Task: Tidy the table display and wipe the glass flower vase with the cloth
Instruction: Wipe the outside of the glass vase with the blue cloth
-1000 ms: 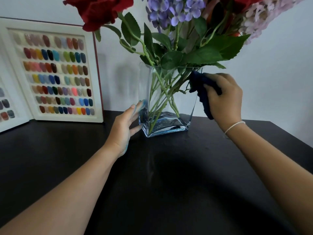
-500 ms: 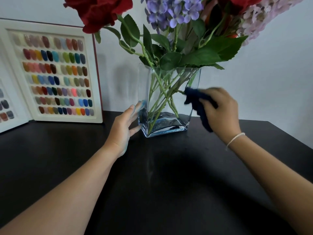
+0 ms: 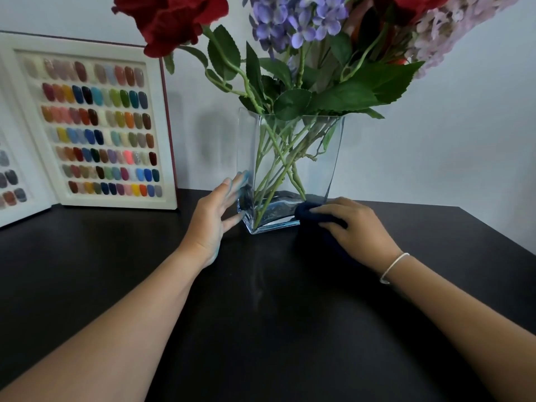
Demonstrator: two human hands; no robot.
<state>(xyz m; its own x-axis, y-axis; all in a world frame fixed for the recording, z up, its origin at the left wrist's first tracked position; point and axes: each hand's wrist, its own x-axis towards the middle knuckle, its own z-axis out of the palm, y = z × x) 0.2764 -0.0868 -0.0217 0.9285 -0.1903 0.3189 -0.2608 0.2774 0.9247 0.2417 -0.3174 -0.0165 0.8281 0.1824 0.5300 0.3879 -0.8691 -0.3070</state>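
- The glass vase (image 3: 290, 169) is stood upright on the dark surface (image 3: 261, 329), close to the wall, with a bit of water pooled at the bottom and green stems crossed inside it.
- The left hand (image 3: 213, 219) is laid flat against the vase's lower left side, fingers (image 3: 236, 184) spread apart and pointed up along the glass, nothing gripped in them.
- The right hand (image 3: 356, 224) is set down low at the vase's bottom right corner, fingers curled together and clamped on the dark blue cloth (image 3: 311, 211).
- The cloth is bunched under and ahead of those fingers and pressed against the foot of the vase, right where glass meets surface. How much of it is tucked under the palm can't be made out, it kinda blends into the dark top.
- A thin white band (image 3: 394, 268) is worn on the right wrist.
- Up above both sets of fingers, the flowers (image 3: 301, 27) are fanned out: red, purple and pale pink, with big green leaves hung over the rim.
- Off to the left of the left fingers, a white framed board of coloured nail samples (image 3: 95, 129) is propped upright against the wall, well apart from the vase.
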